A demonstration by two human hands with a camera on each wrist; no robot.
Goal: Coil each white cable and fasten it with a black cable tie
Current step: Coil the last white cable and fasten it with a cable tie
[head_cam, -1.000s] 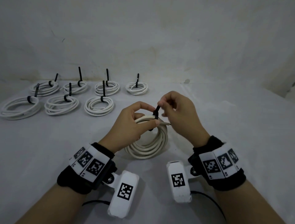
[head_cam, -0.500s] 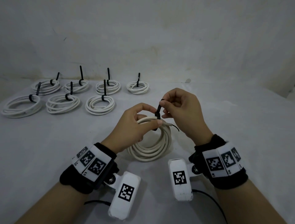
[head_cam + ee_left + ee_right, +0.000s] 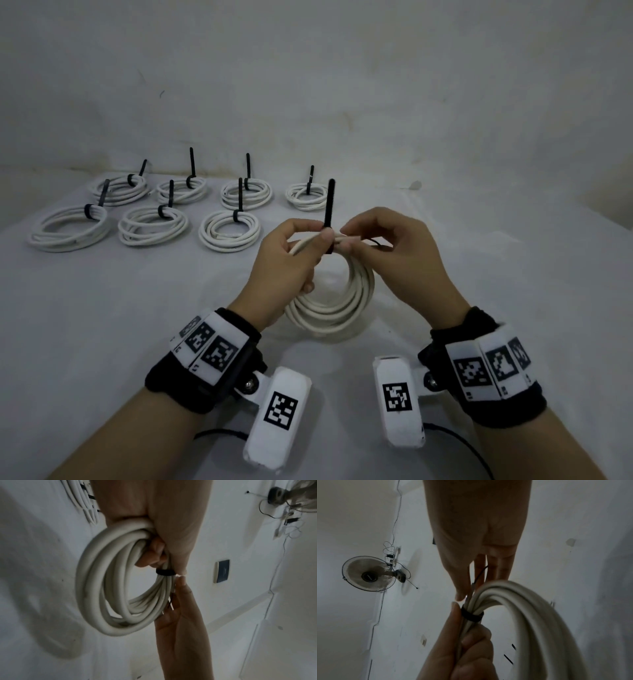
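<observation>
Pinching the top of a white cable coil (image 3: 346,291), the left hand's fingers (image 3: 325,236) and thumb close round the bundled strands just beside a black cable tie (image 3: 329,205) wrapped around them, its free tail standing upright. The right hand (image 3: 394,253) pinches the same strands on the tie's other side with fingertip and thumb. The coil hangs below, its lower edge at the white counter (image 3: 479,274). Seven tied coils (image 3: 229,230) lie in two rows at the far left.
</observation>
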